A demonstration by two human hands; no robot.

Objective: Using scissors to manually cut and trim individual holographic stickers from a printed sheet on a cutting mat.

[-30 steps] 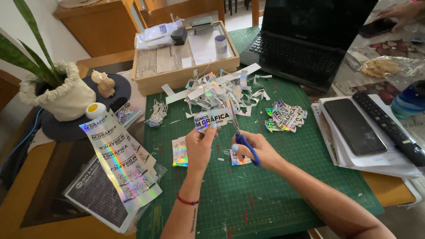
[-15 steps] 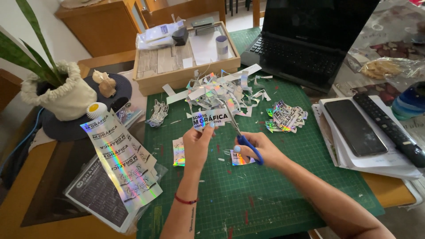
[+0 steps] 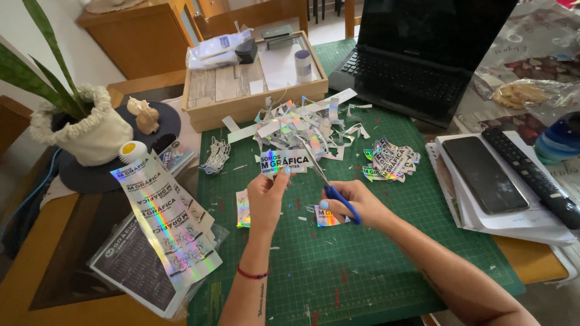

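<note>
My left hand (image 3: 266,198) pinches a small holographic sticker (image 3: 284,162) by its lower edge and holds it upright above the green cutting mat (image 3: 374,265). My right hand (image 3: 353,205) grips blue-handled scissors (image 3: 329,184) whose blades reach the sticker's right edge. Two cut stickers lie flat on the mat, one (image 3: 243,209) left of my left wrist and one (image 3: 328,217) under my right hand. Behind the hands sits a heap of shiny paper scraps (image 3: 299,127), and to the right a pile of cut stickers (image 3: 389,160).
Holographic sticker sheets (image 3: 166,223) hang over the mat's left edge. A wooden tray (image 3: 254,81) and an open laptop (image 3: 417,66) stand at the back. A potted plant (image 3: 84,130) is at left. A phone (image 3: 483,175) and remote (image 3: 531,178) rest on papers at right.
My hands, the sticker and the scissors have barely shifted; the scissors stay at the sticker's right edge. The camera view moved slightly.
</note>
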